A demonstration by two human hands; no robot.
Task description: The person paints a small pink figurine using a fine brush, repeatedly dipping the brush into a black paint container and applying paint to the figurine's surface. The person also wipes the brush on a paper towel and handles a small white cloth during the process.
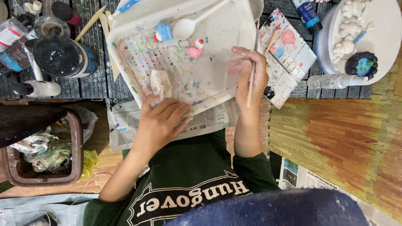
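A paint-spattered white tray was gripped at its near edge by the left hand, at six o'clock. A thin brush was held closed-fingered by the right hand, at the tray's four o'clock corner.

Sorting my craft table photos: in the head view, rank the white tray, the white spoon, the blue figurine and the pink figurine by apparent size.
1. White tray
2. White spoon
3. Blue figurine and pink figurine: these look alike in size, so I won't rank them.
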